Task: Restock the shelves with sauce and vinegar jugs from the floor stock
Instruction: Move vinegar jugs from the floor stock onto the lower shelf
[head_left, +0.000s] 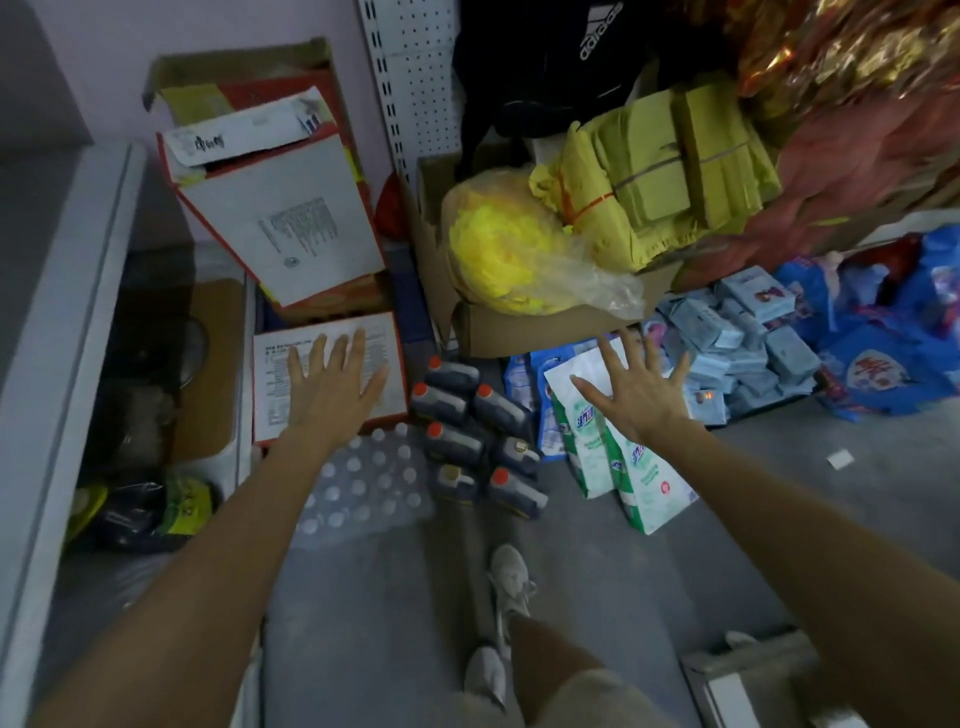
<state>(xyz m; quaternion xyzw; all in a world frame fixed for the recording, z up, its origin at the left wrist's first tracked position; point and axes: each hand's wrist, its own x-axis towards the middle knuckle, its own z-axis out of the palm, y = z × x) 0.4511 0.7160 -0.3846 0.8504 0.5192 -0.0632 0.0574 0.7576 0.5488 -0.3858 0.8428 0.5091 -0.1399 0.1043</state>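
Several dark sauce jugs (470, 441) with red or gold caps lie stacked on the grey floor in the middle of the head view. My left hand (332, 387) hovers with fingers spread straight, over a white-and-red carton left of the jugs. My right hand (641, 389) is stretched out with splayed fingers above green-and-white bags, to the right of the jugs. Neither hand touches a jug or holds anything.
A shrink-wrapped pack of white-capped bottles (363, 483) lies left of the jugs. Green-and-white bags (613, 462) lean on the right. Cardboard boxes (519, 327) with yellow bags stand behind. Blue packets (748, 332) pile at right. A white cabinet edge (62, 312) runs along the left. My feet (506, 577) stand on the floor.
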